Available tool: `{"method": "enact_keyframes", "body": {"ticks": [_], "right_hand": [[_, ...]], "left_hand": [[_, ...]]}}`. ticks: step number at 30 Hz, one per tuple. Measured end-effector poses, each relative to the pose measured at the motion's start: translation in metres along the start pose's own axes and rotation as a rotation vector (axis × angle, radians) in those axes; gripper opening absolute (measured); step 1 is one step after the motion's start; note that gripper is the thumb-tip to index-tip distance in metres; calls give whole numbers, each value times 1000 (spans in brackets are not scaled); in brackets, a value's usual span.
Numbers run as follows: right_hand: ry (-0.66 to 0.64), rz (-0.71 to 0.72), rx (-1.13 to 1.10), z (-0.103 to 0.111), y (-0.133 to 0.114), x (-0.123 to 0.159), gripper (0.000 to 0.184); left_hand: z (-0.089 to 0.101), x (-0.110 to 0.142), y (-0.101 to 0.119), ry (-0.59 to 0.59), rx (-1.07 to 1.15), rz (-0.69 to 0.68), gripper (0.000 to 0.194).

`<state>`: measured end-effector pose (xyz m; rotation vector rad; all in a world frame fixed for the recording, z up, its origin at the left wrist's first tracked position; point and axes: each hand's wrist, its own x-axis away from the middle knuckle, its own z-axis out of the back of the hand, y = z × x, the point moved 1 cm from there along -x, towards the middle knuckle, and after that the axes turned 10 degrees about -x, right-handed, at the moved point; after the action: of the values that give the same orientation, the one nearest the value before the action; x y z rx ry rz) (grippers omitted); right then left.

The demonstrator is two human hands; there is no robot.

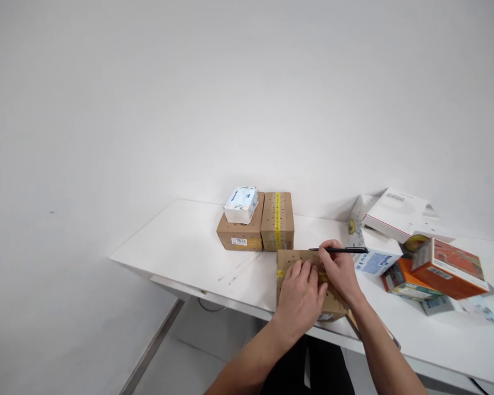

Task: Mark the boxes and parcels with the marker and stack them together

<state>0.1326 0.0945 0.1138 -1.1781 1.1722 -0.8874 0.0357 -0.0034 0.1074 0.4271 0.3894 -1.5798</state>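
Observation:
A brown cardboard box [286,259] with yellow tape across its top sits at the table's front edge. My left hand [300,299] lies on its top, fingers resting over the tape and slightly apart. Above the box's right side, my right hand [341,270] is closed on a black pen [348,250], which lies nearly level with its narrow end to the left. Just behind stand two more cardboard boxes: one with yellow tape [286,222], the other with a white label [241,240]. A white tissue pack [241,204] rests on the labelled box.
At right, a loose pile on the white table [181,236] holds a white power bank box [397,211], a white-and-blue carton [376,255], an orange box [453,269] and other packs. A flat brown-edged object [391,336] lies partly under my right forearm. A wall stands behind.

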Motion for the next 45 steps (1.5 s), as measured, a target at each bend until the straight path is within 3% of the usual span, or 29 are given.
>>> {"method": "enact_keyframes", "body": {"ticks": [5, 13, 30, 33, 36, 39, 41, 42, 45], "right_hand": [[4, 57, 255, 1, 6, 4, 25], [11, 74, 419, -2, 0, 6, 30], [-52, 104, 476, -3, -3, 4, 25], [-23, 71, 429, -3, 0, 4, 28], [94, 43, 300, -2, 0, 8, 29], [276, 95, 183, 13, -6, 19, 31], [346, 136, 219, 37, -9, 29, 35], [356, 132, 281, 53, -8, 35, 37], [192, -74, 689, 109, 11, 49, 29]], "left_hand": [[-3, 1, 1, -18, -6, 2, 38], [-1, 3, 1, -22, 16, 13, 39], [1, 0, 0, -53, 26, 1, 39], [1, 0, -1, -44, 25, 15, 38], [0, 1, 0, -31, 19, 21, 37], [0, 2, 0, -14, 11, 10, 36], [0, 2, 0, 0, 9, 6, 35], [0, 2, 0, 4, 10, 5, 35], [0, 2, 0, 15, 10, 3, 34]]}}
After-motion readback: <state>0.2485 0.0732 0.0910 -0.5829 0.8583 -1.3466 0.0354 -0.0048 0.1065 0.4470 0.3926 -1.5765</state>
